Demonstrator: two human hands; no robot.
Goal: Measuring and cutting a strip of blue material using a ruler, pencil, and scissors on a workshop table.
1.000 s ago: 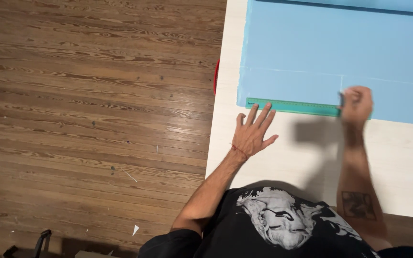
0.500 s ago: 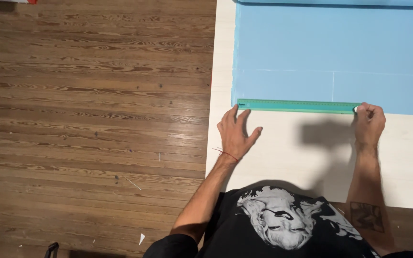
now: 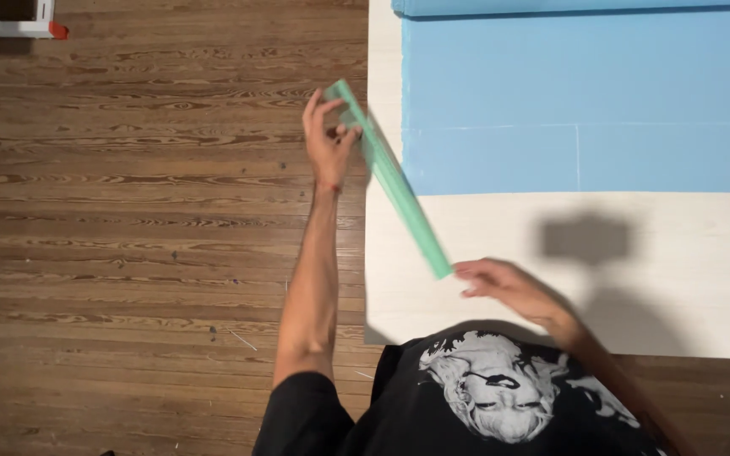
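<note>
ruler: long green translucent ruler [image 3: 390, 181], lifted off the table, tilted on a diagonal; top end up-left over the table's left edge, lower end down-right over the white tabletop; motion-blurred
left hand: left hand [image 3: 327, 139] raised over the floor/table border, fingers pinched closed on the ruler's upper end; thin red band at the wrist
right hand: right hand [image 3: 504, 283] low over the white tabletop, fingertips right at the ruler's lower end; blurred, cannot tell if it grips the ruler or only touches it
blue sheet: big light-blue sheet [image 3: 585, 101] flat on the far part of the table, faint pale lines marked on it, one across and short ones down; the ruler's middle passes near its lower-left corner
roll: rolled blue edge [image 3: 576, 7] along the top of the sheet
table: white table [image 3: 635, 279], bare strip between the sheet and the person; dark shadow on it right of the right hand
shirt: black shirt with a white graphic print [image 3: 492, 393] at the bottom, pressed against the table's near edge
floor: brown wood plank floor [image 3: 128, 236] to the left of the table
corner object: white bar with a red tip [image 3: 19, 27] at top-left, on the floor, well apart from the hands
</note>
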